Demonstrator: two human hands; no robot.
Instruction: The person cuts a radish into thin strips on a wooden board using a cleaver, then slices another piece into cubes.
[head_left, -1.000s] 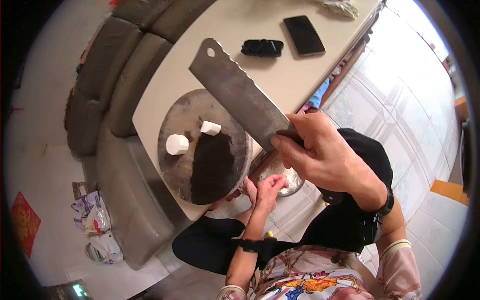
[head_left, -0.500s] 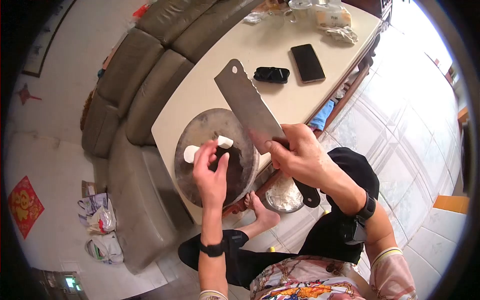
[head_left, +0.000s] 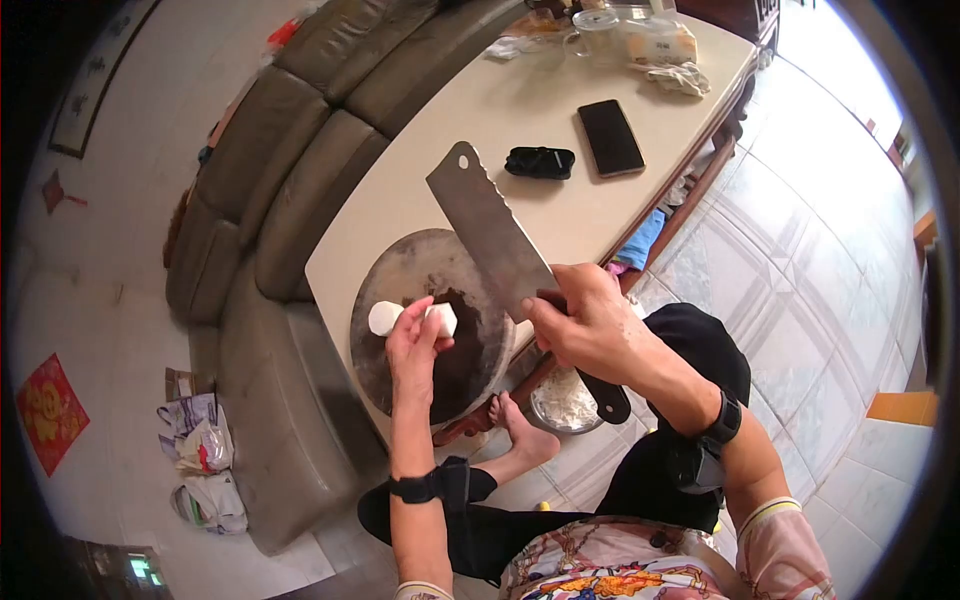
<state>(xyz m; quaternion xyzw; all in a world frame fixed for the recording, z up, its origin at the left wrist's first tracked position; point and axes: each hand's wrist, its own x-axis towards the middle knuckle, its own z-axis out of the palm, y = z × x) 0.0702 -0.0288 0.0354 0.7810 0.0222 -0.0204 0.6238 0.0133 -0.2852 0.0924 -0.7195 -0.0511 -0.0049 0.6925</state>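
My right hand (head_left: 592, 318) is wrapped around the handle of a cleaver (head_left: 488, 225). Its broad blade slants up and left above the right part of a round chopping board (head_left: 395, 260). Over the board, the thumb and fingers of my left hand (head_left: 410, 352) are closed on a white vegetable chunk (head_left: 442, 321), which looks like radish. Just left of those fingers is another white vegetable piece (head_left: 384, 318), partly covered by them. A dark wet patch marks the board's surface.
The board stands at the near end of a long pale table (head_left: 440, 125). On it lie a phone (head_left: 611, 138), a black case (head_left: 539, 163) and a tissue pack (head_left: 660, 42). Below, a bowl (head_left: 567, 402) holds white shreds. A grey sofa (head_left: 300, 200) runs along the left.
My left hand has closed its thumb and fingers on the right-hand white chunk, which has shifted down and slightly left. The cleaver has lowered slightly, still in my right hand.
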